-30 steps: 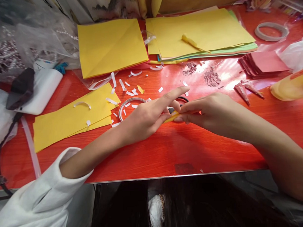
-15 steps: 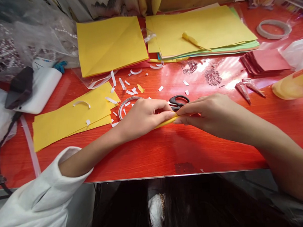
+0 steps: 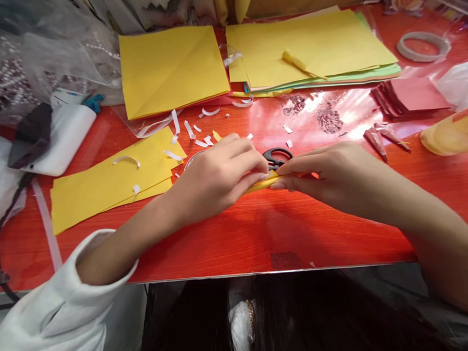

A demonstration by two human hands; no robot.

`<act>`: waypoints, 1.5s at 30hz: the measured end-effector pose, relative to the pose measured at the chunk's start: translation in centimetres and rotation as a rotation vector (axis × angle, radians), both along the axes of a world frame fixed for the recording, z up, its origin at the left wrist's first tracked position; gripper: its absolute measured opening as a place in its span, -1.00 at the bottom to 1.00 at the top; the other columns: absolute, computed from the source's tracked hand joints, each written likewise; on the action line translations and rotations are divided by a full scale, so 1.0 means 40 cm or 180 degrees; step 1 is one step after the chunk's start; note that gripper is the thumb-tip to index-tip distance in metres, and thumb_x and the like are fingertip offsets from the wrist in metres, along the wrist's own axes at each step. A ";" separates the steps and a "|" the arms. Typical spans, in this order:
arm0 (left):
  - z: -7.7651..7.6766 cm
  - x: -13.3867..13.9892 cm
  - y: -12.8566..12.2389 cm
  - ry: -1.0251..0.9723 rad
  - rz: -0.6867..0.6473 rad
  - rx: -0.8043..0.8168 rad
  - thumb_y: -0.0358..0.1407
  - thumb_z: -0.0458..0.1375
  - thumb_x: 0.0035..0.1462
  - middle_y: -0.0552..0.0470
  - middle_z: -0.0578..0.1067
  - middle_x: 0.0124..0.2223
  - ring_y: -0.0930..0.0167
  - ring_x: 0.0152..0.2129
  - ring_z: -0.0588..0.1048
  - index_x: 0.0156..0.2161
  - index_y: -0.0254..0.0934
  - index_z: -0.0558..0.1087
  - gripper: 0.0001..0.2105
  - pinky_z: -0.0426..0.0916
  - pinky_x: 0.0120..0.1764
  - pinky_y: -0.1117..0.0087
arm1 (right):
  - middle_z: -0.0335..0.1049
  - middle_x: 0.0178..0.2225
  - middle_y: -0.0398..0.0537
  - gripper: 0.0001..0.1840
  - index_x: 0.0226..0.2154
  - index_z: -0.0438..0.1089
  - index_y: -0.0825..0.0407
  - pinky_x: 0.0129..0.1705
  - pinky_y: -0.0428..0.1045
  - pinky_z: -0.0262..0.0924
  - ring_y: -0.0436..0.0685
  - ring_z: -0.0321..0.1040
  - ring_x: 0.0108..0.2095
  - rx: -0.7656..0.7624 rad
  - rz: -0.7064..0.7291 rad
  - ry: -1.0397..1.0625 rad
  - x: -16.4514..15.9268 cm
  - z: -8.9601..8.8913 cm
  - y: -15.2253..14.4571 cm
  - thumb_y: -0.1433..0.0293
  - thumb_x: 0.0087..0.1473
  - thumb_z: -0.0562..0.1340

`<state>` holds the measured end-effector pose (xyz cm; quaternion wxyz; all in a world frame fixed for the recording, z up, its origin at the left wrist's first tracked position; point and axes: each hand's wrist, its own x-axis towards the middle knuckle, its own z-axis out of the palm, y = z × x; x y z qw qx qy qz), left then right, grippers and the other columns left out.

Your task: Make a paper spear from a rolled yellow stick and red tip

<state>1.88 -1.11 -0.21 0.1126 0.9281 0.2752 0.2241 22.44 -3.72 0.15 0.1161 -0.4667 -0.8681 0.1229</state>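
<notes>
Red table (image 3: 221,242) under everything, running out on all sides of my grip. Yellow-topped paper stack (image 3: 340,41), green sheets showing at its edge, beyond my grip and off to the right. Second yellow stack (image 3: 169,70) beyond my grip to the left, a gap between the two. Clear plastic bag (image 3: 69,63) with beads, far left past my grip. Yellow strips (image 3: 103,180), overlapping, left of my grip, near my left forearm.

Left hand (image 3: 224,173): thumb and fingers pinching the yellow folded paper (image 3: 259,185). Right hand (image 3: 329,174): thumb and index pinching its right end, so the piece sits between both hands, above the near part of the table; can't tell if it touches the wood. Lower end partly hidden by my left thumb.

Yellowish container (image 3: 447,135), lying tilted, well right of my grip. Dark red paper squares (image 3: 419,95), piled, beyond it. Tape roll (image 3: 422,57) farther off, same side. Scissors (image 3: 274,165), black handles just beyond my pinch, blades hidden behind my left fingers. Dark red cones (image 3: 376,142) right of my right hand. White scraps (image 3: 189,129) scattered beyond my left hand.
</notes>
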 end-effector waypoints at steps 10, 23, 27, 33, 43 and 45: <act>-0.008 0.006 -0.010 0.0003 0.0129 0.0500 -0.30 -0.02 0.16 -0.01 0.42 -0.30 0.41 -0.33 0.36 -0.27 -0.25 0.37 -0.86 0.26 -0.25 0.32 | 0.44 -0.53 -0.11 -0.80 -0.42 0.47 0.02 -0.54 -0.08 -0.04 -0.04 0.23 -0.61 0.0112 0.0030 0.0132 -0.004 0.009 -0.010 0.33 0.06 0.15; -0.001 0.004 -0.020 0.0118 0.0154 0.0319 -0.28 0.01 0.14 0.00 0.45 -0.34 0.38 -0.30 0.36 -0.27 -0.25 0.44 -0.83 0.25 -0.27 0.32 | 0.44 -0.51 -0.08 -0.77 -0.39 0.48 0.03 -0.51 -0.08 0.02 -0.03 0.26 -0.58 0.0324 0.0080 0.0140 -0.011 0.016 -0.021 0.31 0.08 0.13; 0.006 0.008 -0.019 0.0020 0.0208 -0.0089 -0.30 0.04 0.12 0.02 0.46 -0.35 0.42 -0.33 0.34 -0.28 -0.26 0.45 -0.84 0.25 -0.28 0.36 | 0.46 -0.47 -0.08 -0.78 -0.38 0.48 0.02 -0.50 -0.08 0.03 -0.01 0.29 -0.55 0.0426 0.0134 0.0162 -0.013 0.018 -0.024 0.31 0.08 0.13; 0.029 0.008 -0.008 0.0019 0.0432 -0.1254 -0.32 0.07 0.08 0.08 0.48 -0.32 0.48 -0.35 0.39 -0.34 -0.25 0.47 -0.87 0.26 -0.27 0.43 | 0.46 -0.47 -0.10 -0.81 -0.37 0.47 0.00 -0.50 -0.08 0.01 -0.01 0.27 -0.55 0.0515 0.0192 0.0183 -0.009 0.016 -0.023 0.36 0.08 0.13; 0.015 -0.009 0.011 -0.0176 -0.0105 -0.3108 -0.20 -0.04 0.15 0.06 0.52 -0.42 0.52 -0.47 0.47 -0.41 -0.29 0.48 -0.71 0.32 -0.43 0.54 | 0.45 -0.46 -0.13 -0.78 -0.34 0.45 -0.06 -0.45 -0.04 0.06 0.03 0.30 -0.51 0.0571 0.0159 0.0065 -0.020 0.019 -0.028 0.34 0.12 0.08; 0.015 -0.009 0.009 -0.0336 0.0021 -0.3110 -0.24 0.01 0.12 0.06 0.52 -0.43 0.53 -0.49 0.46 -0.41 -0.29 0.47 -0.76 0.33 -0.43 0.54 | 0.45 -0.47 -0.10 -0.77 -0.34 0.44 -0.03 -0.45 -0.04 0.06 0.03 0.30 -0.52 0.0676 0.0179 0.0035 -0.021 0.017 -0.028 0.34 0.12 0.08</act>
